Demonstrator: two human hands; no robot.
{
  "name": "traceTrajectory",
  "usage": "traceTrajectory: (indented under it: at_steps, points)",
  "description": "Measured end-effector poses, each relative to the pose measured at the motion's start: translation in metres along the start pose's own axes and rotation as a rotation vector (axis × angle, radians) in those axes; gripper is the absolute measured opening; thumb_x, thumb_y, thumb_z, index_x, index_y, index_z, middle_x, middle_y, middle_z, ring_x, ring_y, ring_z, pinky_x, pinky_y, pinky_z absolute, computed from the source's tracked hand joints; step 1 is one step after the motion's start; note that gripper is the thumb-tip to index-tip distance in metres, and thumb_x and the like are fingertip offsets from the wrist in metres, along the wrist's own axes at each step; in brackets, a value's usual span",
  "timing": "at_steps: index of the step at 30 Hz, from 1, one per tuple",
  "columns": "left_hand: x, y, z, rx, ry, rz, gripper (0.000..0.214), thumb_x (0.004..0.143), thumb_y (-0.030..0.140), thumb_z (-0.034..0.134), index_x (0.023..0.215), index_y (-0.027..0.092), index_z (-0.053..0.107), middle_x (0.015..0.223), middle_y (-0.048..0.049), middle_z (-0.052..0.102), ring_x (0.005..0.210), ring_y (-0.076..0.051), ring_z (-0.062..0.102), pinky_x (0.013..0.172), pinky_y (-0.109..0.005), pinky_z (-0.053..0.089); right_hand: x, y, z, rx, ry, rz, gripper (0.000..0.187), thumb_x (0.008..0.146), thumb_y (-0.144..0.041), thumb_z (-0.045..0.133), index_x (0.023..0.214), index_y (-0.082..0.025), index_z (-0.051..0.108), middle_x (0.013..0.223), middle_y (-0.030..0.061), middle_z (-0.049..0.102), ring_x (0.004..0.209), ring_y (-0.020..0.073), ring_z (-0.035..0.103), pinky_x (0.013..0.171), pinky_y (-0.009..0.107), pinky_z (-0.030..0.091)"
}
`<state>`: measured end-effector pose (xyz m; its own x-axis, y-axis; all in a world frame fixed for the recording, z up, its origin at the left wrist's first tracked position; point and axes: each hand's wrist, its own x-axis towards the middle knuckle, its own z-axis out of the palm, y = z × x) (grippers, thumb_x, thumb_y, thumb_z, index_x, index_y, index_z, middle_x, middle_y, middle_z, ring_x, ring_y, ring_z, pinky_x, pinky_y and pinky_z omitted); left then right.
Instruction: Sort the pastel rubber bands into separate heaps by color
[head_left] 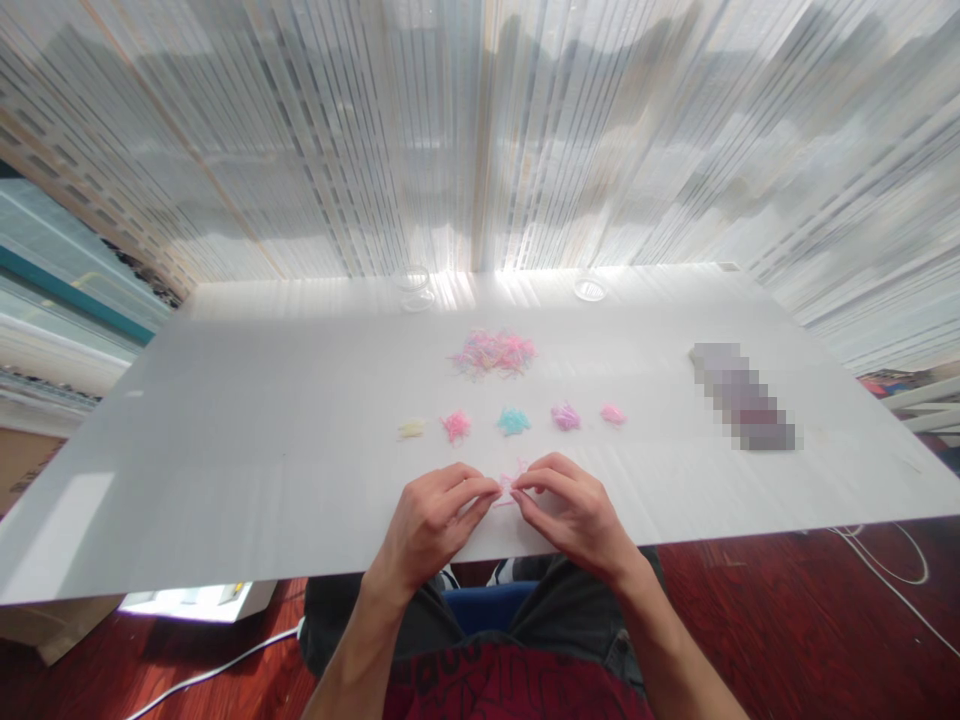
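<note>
Near the table's front edge, my left hand (442, 515) and my right hand (574, 510) almost meet, each with thumb and fingertips pinched together. Thin pink strands (505, 503) lie under and between the fingertips, and a bit of pink shows at both pinches. Their exact kind is too small to tell. In a row beyond my hands are small sorted piles of similar strands: a pale yellow pile (411, 429), a coral pink pile (456, 426), a turquoise pile (514, 421), a purple pile (565, 417) and a light pink pile (613, 414). Farther back lies a larger mixed heap (495, 354).
A clear round container (415, 290) stands at the back of the white table (300, 400), with a clear round lid or dish (590, 289) to its right. A blurred-out oblong object (746, 398) lies on the right. Striped sheer curtains (480, 140) hang behind the far edge.
</note>
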<state>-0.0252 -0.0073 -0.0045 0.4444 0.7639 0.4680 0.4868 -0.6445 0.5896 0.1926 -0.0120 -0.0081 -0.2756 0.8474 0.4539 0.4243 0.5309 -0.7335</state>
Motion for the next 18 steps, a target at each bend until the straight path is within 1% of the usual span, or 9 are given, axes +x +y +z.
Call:
traceTrajectory:
  at_steps: [7, 18]
  points:
    - [0.0011, 0.0012, -0.0007, 0.005, 0.028, 0.002, 0.010, 0.100, 0.018, 0.061, 0.102, 0.020, 0.071, 0.088, -0.0026, 0.074, 0.073, -0.012, 0.067, 0.065, -0.021, 0.053, 0.0013, -0.0007, -0.0007, 0.005, 0.014, -0.004, 0.008, 0.094, -0.019, 0.067, 0.098, -0.023, 0.072, 0.087, 0.0044, 0.067, 0.078, 0.0167, 0.066, 0.072, 0.029, 0.059]
    - [0.0002, 0.0001, 0.0000, 0.008, 0.042, -0.021, 0.010, 0.100, 0.018, 0.061, 0.103, 0.021, 0.070, 0.090, -0.0032, 0.074, 0.076, -0.013, 0.068, 0.068, -0.022, 0.053, 0.0010, -0.0013, -0.0008, -0.001, 0.027, -0.008, 0.008, 0.094, -0.019, 0.068, 0.100, -0.023, 0.073, 0.087, 0.0044, 0.069, 0.079, 0.0166, 0.067, 0.073, 0.028, 0.059]
